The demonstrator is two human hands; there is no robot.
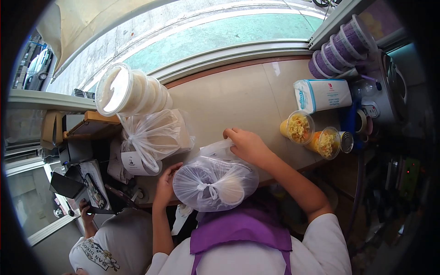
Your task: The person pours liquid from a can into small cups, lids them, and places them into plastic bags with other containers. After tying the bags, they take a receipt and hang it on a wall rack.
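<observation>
A knotted clear plastic bag point(208, 183) with round tubs inside sits at the counter's near edge, in front of my body. My left hand point(167, 182) rests along the bag's left side, fingers loosely extended against it. At the bag's far right side is my right hand point(246, 145), its fingers bent but apart, thumb near loose plastic point(219, 149). Part of the contents is blurred by the film. Just left of it stands another tied plastic bag point(158, 133) with boxes inside.
Stacked clear tubs point(133, 91) stand at the back left, purple-filled tubs point(341, 48) at the back right. A tissue pack point(323, 95) and two topped cups point(298, 128) are on the counter's right. A person in a white shirt point(117, 243) is at lower left, holding a dark object.
</observation>
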